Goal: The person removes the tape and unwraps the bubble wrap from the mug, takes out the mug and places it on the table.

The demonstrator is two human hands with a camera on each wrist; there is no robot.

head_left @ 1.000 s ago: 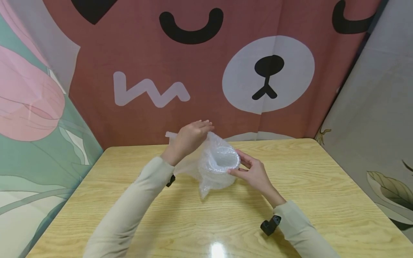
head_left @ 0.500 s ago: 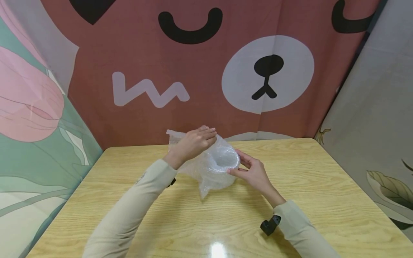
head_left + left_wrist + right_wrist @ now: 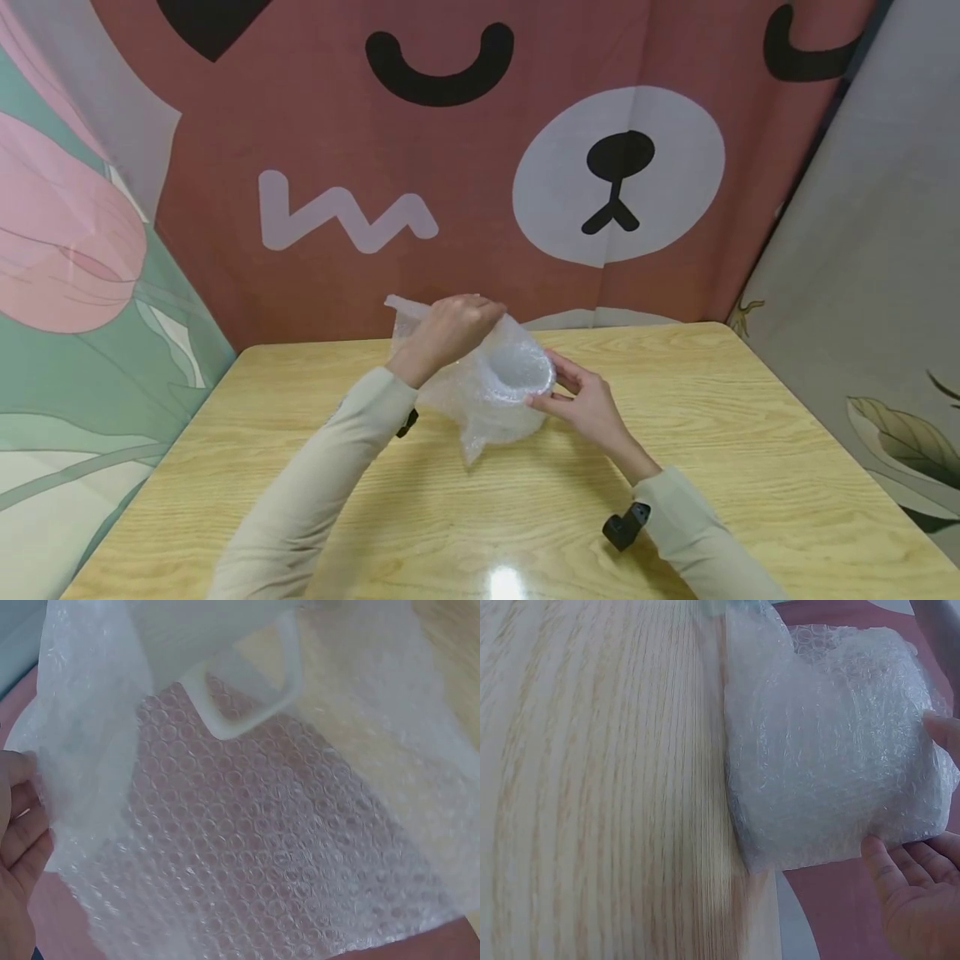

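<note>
A white mug stands wrapped in bubble wrap [image 3: 498, 421] on the table. In the left wrist view its squared handle [image 3: 224, 730] shows within an open fold of the wrap. My left hand [image 3: 450, 329] is above the bundle with curled fingers, pinching the sheet's upper edge; those fingers [image 3: 28, 844] appear at the far left of the left wrist view. On the other side, my right hand [image 3: 592, 408] holds the round end of the bundle between thumb and fingers. A loose corner of wrap points toward the front, and another flap rises behind my left wrist.
The wooden table [image 3: 465, 533] has its back edge close behind the bundle, against a red bear-print cloth [image 3: 480, 275]. Printed cloths also hang at left and right. A small black camera [image 3: 626, 525] sits at my right wrist.
My left hand came down slightly onto the wrap, and its extended fingers curled over the upper edge. The right hand and the bundle have stayed nearly in place.
</note>
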